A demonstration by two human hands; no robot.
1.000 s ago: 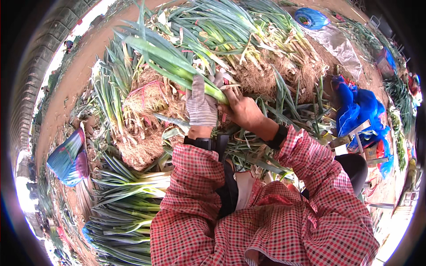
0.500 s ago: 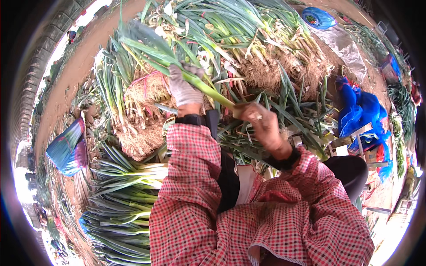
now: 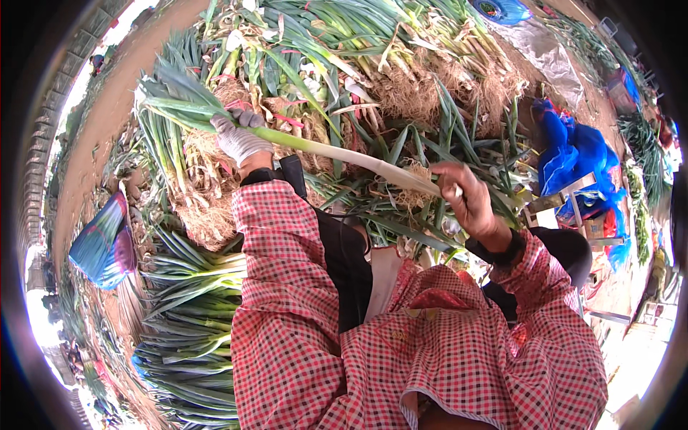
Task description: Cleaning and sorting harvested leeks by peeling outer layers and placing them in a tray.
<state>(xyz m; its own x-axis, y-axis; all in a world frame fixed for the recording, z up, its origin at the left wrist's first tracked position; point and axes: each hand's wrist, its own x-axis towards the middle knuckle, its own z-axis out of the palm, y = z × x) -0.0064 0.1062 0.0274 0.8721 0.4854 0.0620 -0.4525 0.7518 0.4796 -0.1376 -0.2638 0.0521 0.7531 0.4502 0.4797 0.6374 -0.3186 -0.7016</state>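
My left hand (image 3: 242,136), in a pale grey glove, is wrapped round a long green onion (image 3: 344,152) where its leaves begin. The leaves spread off to the far left and the smooth white shank slants down to the right. At the pale root end, my bare right hand (image 3: 469,201) has its fingers curled and closed against the shank; the exact grip is partly hidden. Behind the shank lie loose leaves and brownish roots. Tied bundles of green onions with shaggy roots (image 3: 204,222) stand just beyond my left forearm.
More rooty onions (image 3: 459,86) lie heaped at the far side. Cleaned green onions (image 3: 190,344) are stacked at my left, near a blue-purple bag (image 3: 106,240). Blue netting (image 3: 577,158) and a small wooden frame (image 3: 573,197) are at the right; a whitish sheet (image 3: 548,61) lies beyond.
My left hand has moved left with the green onion, and my right hand has shifted right and slightly down. More of the white shank shows between my hands.
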